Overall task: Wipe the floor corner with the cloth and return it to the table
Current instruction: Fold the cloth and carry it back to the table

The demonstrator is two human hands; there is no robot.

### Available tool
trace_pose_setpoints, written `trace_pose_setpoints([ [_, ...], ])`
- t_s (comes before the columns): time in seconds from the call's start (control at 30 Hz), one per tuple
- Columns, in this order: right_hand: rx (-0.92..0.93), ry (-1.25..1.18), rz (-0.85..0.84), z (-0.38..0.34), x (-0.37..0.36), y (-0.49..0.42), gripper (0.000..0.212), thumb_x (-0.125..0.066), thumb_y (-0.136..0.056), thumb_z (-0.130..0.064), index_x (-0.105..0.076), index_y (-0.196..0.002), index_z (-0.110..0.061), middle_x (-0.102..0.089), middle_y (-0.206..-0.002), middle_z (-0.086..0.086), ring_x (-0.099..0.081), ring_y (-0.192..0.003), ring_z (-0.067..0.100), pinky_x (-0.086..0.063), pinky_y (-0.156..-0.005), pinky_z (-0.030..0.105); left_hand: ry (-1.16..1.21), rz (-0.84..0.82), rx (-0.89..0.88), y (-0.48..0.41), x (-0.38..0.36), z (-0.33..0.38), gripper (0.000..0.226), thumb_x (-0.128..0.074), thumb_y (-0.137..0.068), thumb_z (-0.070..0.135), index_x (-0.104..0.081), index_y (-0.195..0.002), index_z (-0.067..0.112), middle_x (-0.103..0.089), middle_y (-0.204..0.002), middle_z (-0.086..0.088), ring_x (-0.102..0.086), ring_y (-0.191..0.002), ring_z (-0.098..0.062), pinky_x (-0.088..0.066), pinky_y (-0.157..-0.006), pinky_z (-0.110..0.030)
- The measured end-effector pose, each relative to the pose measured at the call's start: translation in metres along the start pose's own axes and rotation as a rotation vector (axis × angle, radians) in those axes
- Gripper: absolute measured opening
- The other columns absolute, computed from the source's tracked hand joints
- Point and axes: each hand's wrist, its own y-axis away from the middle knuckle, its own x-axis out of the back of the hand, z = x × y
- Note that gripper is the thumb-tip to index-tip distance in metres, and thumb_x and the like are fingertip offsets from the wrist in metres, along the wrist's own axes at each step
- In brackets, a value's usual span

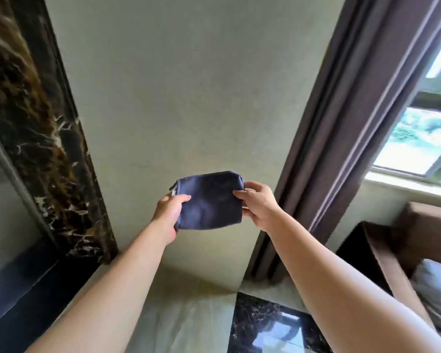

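A folded dark blue cloth (210, 200) is held up in the air in front of a pale wall, at arm's length. My left hand (169, 214) grips its left edge, thumb on the front. My right hand (259, 203) pinches its right edge. The floor corner (236, 289) lies below the cloth, where the pale wall meets the curtain side. A dark marble table top (265, 324) with a glossy reflection shows at the bottom, right of centre.
A dark veined marble frame (49, 138) runs down the left beside a glass panel. A brown curtain (341, 138) hangs on the right next to a window (423, 138). A brown sofa (402, 253) with a grey cushion (438, 289) stands at the lower right.
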Motion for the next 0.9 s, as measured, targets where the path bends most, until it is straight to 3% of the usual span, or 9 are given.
trace_pose_setpoints([
  [0.1,0.036,-0.061,0.162,0.003,0.106,0.054,0.016,-0.059,-0.088,0.002,-0.066,-0.103,-0.002,-0.069,-0.087,0.011,-0.064,-0.076,0.025,-0.053,-0.072,0.041,-0.088,-0.273,0.056,0.049,-0.089,-0.015,0.02,-0.068,-0.081,0.014,-0.068,-0.1,0.021,-0.077,-0.084,0.0,-0.073,-0.07,-0.018,-0.055,-0.062,-0.024],
  [0.23,0.053,-0.101,0.412,0.023,0.272,0.168,0.014,-0.058,-0.09,0.0,-0.066,-0.098,-0.009,-0.067,-0.086,0.01,-0.062,-0.073,0.023,-0.054,-0.072,0.04,-0.168,-0.614,0.094,0.145,-0.231,-0.079,0.023,-0.061,-0.088,0.004,-0.065,-0.108,0.014,-0.076,-0.085,-0.003,-0.072,-0.065,-0.016,-0.058,-0.056,-0.024],
  [0.37,0.07,-0.111,0.662,0.055,0.433,0.309,0.012,-0.055,-0.092,0.004,-0.064,-0.095,-0.003,-0.062,-0.083,0.016,-0.059,-0.065,0.025,-0.052,-0.056,0.031,-0.167,-0.935,0.107,0.267,-0.365,-0.166,0.042,-0.056,-0.089,-0.004,-0.058,-0.129,0.009,-0.068,-0.119,-0.015,-0.067,-0.09,-0.029,-0.059,-0.063,-0.031],
  [0.47,0.036,-0.106,0.83,0.078,0.523,0.416,0.01,-0.055,-0.093,0.004,-0.063,-0.099,-0.001,-0.061,-0.08,0.014,-0.059,-0.06,0.02,-0.05,-0.046,0.025,-0.195,-1.126,0.168,0.364,-0.44,-0.229,0.043,-0.056,-0.088,-0.005,-0.058,-0.129,0.008,-0.066,-0.123,-0.017,-0.067,-0.091,-0.029,-0.058,-0.066,-0.03],
  [0.53,-0.003,-0.12,0.959,0.092,0.574,0.488,0.012,-0.057,-0.093,0.001,-0.062,-0.091,-0.009,-0.062,-0.081,0.01,-0.058,-0.063,0.018,-0.05,-0.053,0.027,-0.266,-1.28,0.215,0.432,-0.485,-0.27,0.042,-0.056,-0.088,-0.006,-0.06,-0.127,0.007,-0.065,-0.123,-0.02,-0.066,-0.096,-0.031,-0.056,-0.076,-0.033],
  [0.6,-0.025,-0.167,1.065,0.103,0.616,0.551,0.01,-0.059,-0.093,0.0,-0.062,-0.094,-0.01,-0.062,-0.083,0.01,-0.057,-0.064,0.018,-0.048,-0.058,0.029,-0.324,-1.362,0.233,0.488,-0.527,-0.304,0.045,-0.057,-0.086,-0.008,-0.057,-0.13,0.0,-0.063,-0.126,-0.023,-0.063,-0.105,-0.032,-0.052,-0.087,-0.038],
  [0.73,-0.023,-0.263,1.222,0.12,0.683,0.634,0.013,-0.058,-0.093,-0.001,-0.059,-0.102,-0.01,-0.063,-0.083,0.007,-0.057,-0.064,0.017,-0.051,-0.05,0.024,-0.384,-1.5,0.303,0.568,-0.601,-0.356,0.046,-0.055,-0.086,-0.01,-0.057,-0.131,0.0,-0.063,-0.129,-0.024,-0.065,-0.11,-0.035,-0.053,-0.088,-0.039],
  [0.9,0.017,-0.323,1.338,0.14,0.766,0.691,0.013,-0.06,-0.093,-0.003,-0.063,-0.097,-0.015,-0.07,-0.087,0.002,-0.063,-0.069,0.017,-0.051,-0.055,0.027,-0.488,-1.612,0.421,0.634,-0.691,-0.402,0.037,-0.062,-0.084,-0.002,-0.063,-0.12,0.005,-0.066,-0.114,-0.019,-0.068,-0.09,-0.03,-0.061,-0.071,-0.035],
])
